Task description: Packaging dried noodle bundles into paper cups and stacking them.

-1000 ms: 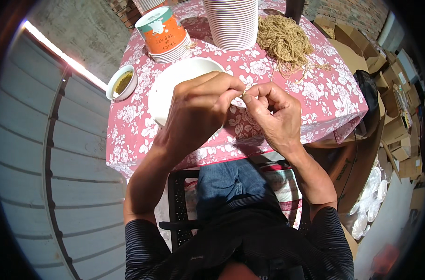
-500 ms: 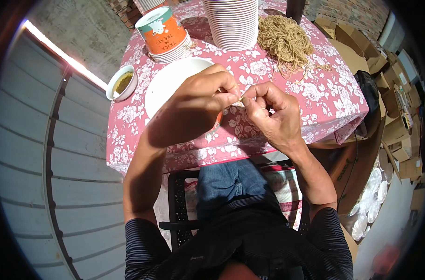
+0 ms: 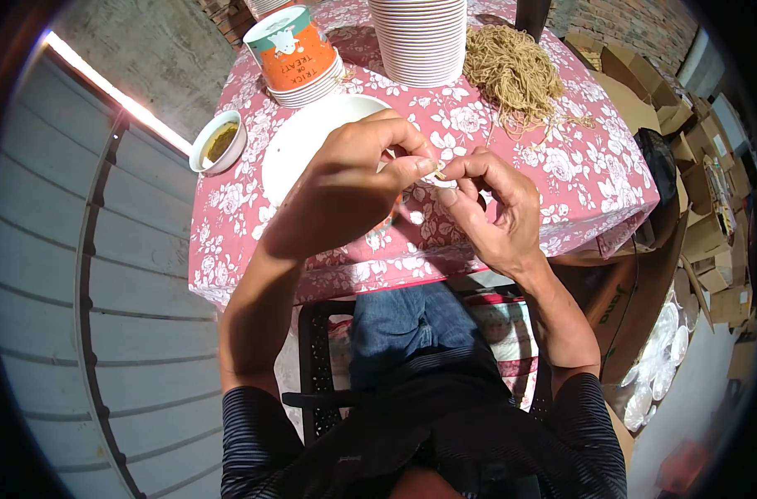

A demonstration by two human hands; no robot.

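Note:
Over the near part of the table, my left hand (image 3: 353, 170) pinches a short, pale tan piece of twine (image 3: 439, 172) between thumb and forefinger. My right hand (image 3: 505, 212) meets it from the other side, its fingers curled and its forefinger tip at the twine. The right thumb sits a little below that forefinger. How the strand runs between the fingertips is too small to make out. Under my left hand, part of an orange printed object (image 3: 390, 219) shows; the rest is hidden. Beyond the left wrist lies a large white round dish (image 3: 299, 137), partly covered by my hand.
A loose heap of tan twine (image 3: 515, 79) lies at the far right of the flowered tablecloth (image 3: 561, 166). Stacked white tubs (image 3: 418, 46) and an orange printed tub stack (image 3: 295, 58) stand at the back. A white bowl (image 3: 219, 141) sits at the left edge. Cardboard boxes (image 3: 711, 208) crowd the right.
Both hands have shifted slightly, with the right thumb drawn down from its forefinger. More of the pale twine shows between the fingertips. The whole view has moved a little.

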